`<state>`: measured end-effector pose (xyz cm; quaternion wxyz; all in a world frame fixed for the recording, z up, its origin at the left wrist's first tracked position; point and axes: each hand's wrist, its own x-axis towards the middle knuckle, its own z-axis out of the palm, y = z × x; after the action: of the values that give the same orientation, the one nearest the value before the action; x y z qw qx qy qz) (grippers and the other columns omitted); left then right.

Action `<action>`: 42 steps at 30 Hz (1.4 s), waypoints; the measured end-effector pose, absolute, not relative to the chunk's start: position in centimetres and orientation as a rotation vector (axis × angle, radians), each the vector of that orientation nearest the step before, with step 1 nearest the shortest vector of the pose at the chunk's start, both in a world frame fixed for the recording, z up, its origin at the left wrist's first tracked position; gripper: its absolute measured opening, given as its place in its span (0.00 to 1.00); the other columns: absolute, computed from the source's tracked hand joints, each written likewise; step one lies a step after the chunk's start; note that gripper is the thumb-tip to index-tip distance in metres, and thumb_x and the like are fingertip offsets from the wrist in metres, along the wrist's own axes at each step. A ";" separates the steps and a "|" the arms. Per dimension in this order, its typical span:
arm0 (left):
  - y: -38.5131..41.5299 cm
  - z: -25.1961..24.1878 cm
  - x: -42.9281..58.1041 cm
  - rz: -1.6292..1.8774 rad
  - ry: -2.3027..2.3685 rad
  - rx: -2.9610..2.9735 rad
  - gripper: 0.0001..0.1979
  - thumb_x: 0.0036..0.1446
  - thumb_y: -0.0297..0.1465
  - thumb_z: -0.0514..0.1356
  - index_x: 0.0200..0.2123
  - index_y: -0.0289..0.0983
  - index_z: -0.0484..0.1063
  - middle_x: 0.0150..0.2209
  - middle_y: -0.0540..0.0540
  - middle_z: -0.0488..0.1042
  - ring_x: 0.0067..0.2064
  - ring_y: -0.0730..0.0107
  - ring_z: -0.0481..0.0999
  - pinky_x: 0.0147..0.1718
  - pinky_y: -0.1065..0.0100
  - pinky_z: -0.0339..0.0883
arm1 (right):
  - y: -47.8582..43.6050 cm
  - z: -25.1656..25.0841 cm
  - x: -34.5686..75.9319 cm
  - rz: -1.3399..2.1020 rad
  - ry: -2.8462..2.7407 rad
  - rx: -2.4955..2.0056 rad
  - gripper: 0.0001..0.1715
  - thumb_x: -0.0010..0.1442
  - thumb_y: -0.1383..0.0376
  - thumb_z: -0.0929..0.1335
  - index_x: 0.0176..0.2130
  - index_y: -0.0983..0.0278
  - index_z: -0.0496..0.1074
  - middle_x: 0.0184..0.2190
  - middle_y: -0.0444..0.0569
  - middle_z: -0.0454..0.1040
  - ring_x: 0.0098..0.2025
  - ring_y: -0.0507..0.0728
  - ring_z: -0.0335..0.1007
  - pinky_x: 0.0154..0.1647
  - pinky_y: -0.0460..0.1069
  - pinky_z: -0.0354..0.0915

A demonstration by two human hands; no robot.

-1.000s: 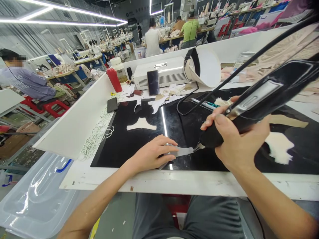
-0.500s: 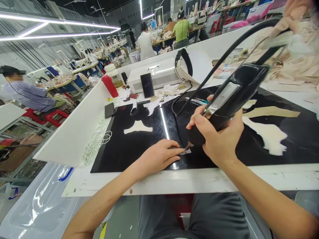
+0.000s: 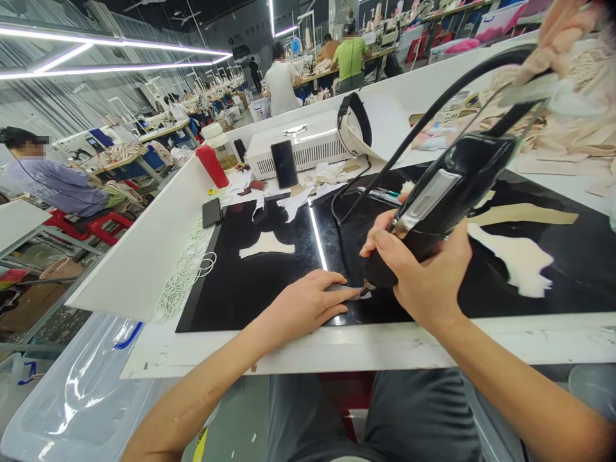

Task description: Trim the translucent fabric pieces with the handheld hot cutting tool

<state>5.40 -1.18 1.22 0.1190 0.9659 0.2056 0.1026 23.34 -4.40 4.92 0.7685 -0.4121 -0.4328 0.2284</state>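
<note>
My right hand [image 3: 428,276] is wrapped round a black corded hot knife [image 3: 443,192], held tilted with its narrow metal tip down on the black glass sheet [image 3: 269,289]. That tip touches the end of a small pale strip of material [image 3: 364,294]. My left hand [image 3: 315,299] lies flat on the strip with fingers stretched out, covering most of it. A cream fabric piece [image 3: 267,244] rests on the sheet at the left. Another cream piece [image 3: 522,263] and a long tan strip [image 3: 529,214] lie right of my right hand.
A white vented box [image 3: 308,144], an upright phone [image 3: 284,165] and a red bottle [image 3: 212,165] stand at the back, among paper scraps. Pale green elastic loops [image 3: 183,282] lie at the left beside a dark wallet-like object [image 3: 212,213]. The tool's cable arches overhead. Co-workers sit farther off.
The hot knife has shifted slightly left and down, its tip staying at the strip's end. My left hand has hardly moved.
</note>
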 end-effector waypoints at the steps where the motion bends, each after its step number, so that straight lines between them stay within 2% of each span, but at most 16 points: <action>1: -1.2 1.3 5.4 0.297 0.603 2.828 0.18 0.70 0.34 0.53 0.60 0.44 0.69 0.57 0.43 0.69 0.56 0.63 0.70 0.56 0.63 0.68 | -4.4 4.9 23.3 0.491 -0.941 -0.898 0.23 0.52 0.59 0.76 0.42 0.55 0.64 0.28 0.40 0.72 0.23 0.54 0.69 0.27 0.52 0.72; 12: -1.3 1.5 5.2 0.278 0.596 2.878 0.18 0.70 0.34 0.53 0.61 0.45 0.68 0.57 0.43 0.69 0.56 0.63 0.71 0.56 0.61 0.68 | -4.5 4.9 23.5 0.508 -0.932 -0.867 0.24 0.51 0.66 0.76 0.44 0.55 0.65 0.28 0.40 0.73 0.23 0.53 0.69 0.26 0.52 0.72; 20: -1.2 1.8 5.2 0.257 0.572 2.911 0.18 0.70 0.34 0.53 0.60 0.45 0.69 0.57 0.42 0.69 0.54 0.63 0.71 0.55 0.61 0.69 | -4.6 4.6 23.6 0.499 -0.923 -0.867 0.24 0.51 0.61 0.78 0.44 0.54 0.66 0.28 0.41 0.73 0.23 0.55 0.69 0.25 0.53 0.72; 26: -1.0 1.9 4.8 0.228 0.471 3.013 0.18 0.71 0.35 0.51 0.60 0.44 0.69 0.58 0.41 0.68 0.53 0.62 0.71 0.58 0.56 0.64 | -4.5 4.4 23.6 0.480 -0.947 -0.857 0.25 0.52 0.58 0.78 0.45 0.53 0.67 0.28 0.41 0.73 0.22 0.55 0.68 0.24 0.53 0.72; 34: -1.2 2.1 4.5 0.201 0.502 2.933 0.18 0.71 0.35 0.51 0.61 0.47 0.69 0.61 0.42 0.68 0.55 0.63 0.72 0.63 0.51 0.57 | -4.6 5.2 23.5 0.504 -0.939 -0.868 0.23 0.52 0.61 0.77 0.44 0.54 0.67 0.29 0.41 0.72 0.23 0.56 0.68 0.27 0.55 0.71; 38: -1.3 2.1 4.7 0.363 0.593 2.754 0.16 0.71 0.34 0.53 0.57 0.42 0.72 0.56 0.43 0.72 0.56 0.65 0.72 0.59 0.59 0.65 | -4.4 5.4 24.1 0.430 -0.975 -0.840 0.24 0.51 0.63 0.77 0.45 0.55 0.68 0.29 0.41 0.72 0.24 0.56 0.69 0.28 0.55 0.70; 42: -1.5 1.8 5.8 0.477 0.688 2.728 0.10 0.69 0.35 0.57 0.45 0.37 0.77 0.43 0.45 0.76 0.46 0.67 0.75 0.47 0.66 0.69 | -4.5 5.6 25.0 0.358 -1.057 -0.946 0.27 0.49 0.60 0.79 0.45 0.55 0.67 0.33 0.42 0.72 0.29 0.56 0.71 0.34 0.55 0.71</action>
<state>5.77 -1.46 1.80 0.1436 0.9461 0.2385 0.1653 25.01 -4.49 5.56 0.7441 -0.4321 -0.4826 0.1632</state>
